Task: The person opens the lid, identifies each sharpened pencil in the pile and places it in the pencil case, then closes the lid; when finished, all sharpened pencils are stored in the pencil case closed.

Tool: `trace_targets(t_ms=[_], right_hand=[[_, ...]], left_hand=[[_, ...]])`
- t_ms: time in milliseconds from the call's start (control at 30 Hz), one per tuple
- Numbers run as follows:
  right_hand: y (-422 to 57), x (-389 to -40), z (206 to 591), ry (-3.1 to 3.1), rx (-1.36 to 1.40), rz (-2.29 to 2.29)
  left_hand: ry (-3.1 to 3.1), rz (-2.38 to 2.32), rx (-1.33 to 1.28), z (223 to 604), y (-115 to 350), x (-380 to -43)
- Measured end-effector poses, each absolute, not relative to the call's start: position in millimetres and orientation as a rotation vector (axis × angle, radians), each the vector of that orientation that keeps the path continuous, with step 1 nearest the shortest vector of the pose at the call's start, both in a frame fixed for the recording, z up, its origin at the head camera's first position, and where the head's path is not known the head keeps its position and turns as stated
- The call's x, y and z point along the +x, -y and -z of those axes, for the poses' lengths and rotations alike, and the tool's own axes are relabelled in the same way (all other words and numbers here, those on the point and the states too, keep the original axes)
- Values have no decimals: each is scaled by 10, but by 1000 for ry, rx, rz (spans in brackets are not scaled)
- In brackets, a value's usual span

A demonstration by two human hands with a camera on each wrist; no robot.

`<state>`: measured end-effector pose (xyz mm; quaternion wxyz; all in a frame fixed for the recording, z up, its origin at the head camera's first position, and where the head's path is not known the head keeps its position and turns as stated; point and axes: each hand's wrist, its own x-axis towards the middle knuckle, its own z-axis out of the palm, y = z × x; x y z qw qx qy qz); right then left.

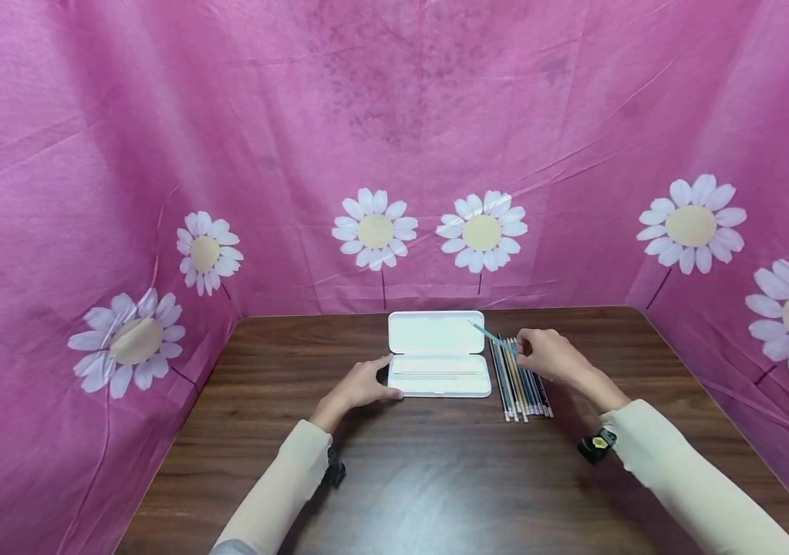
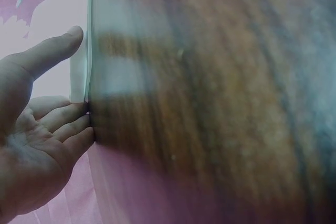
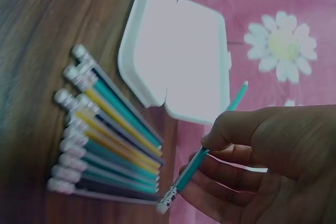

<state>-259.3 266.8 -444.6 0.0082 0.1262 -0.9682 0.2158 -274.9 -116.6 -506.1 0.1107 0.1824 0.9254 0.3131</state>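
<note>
A white pencil case lies with its lid raised at the back, and a pencil rests inside it. My left hand is at the case's left end, thumb by the front corner and fingers along the side. In my right hand a teal pencil is pinched between thumb and fingers, its white eraser end low and its tip angled toward the lid. Below that hand, several pencils in teal, yellow and dark colours lie side by side, erasers toward the near edge.
The dark wooden table carries the case and pencils near its back edge. A pink cloth with daisies hangs behind and at both sides. Dark wrist cameras show below both sleeves.
</note>
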Motion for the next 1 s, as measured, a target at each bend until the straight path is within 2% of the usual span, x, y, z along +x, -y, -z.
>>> trace_targets(t_ms=[533, 1000], right_hand=[[-2032, -2817, 4316, 2971, 789, -471], [-1647, -3007, 4473, 3030, 869, -343]], left_hand=[[-2727, -923, 540, 5104, 1172, -2746], [-2726, -925, 538, 5095, 1160, -2755]])
